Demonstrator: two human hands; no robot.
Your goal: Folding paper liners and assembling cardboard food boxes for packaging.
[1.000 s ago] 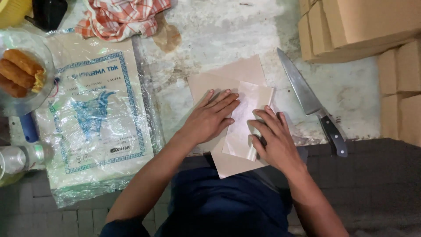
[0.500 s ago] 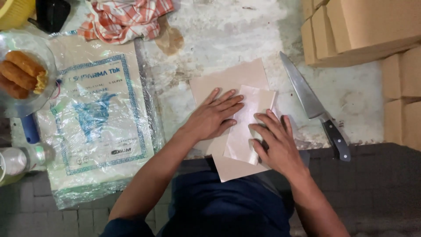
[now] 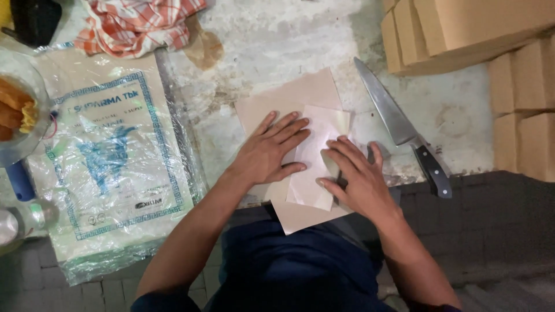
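I count two hands, left (image 3: 267, 152) and right (image 3: 356, 182), two paper sheets (image 3: 306, 98), one knife (image 3: 399, 124), one plastic bag (image 3: 110, 167), one checked cloth (image 3: 139, 23).

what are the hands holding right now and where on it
Nothing is gripped. The left hand lies flat on the brown paper sheet, and the right hand presses the pale translucent sheet near its right edge.
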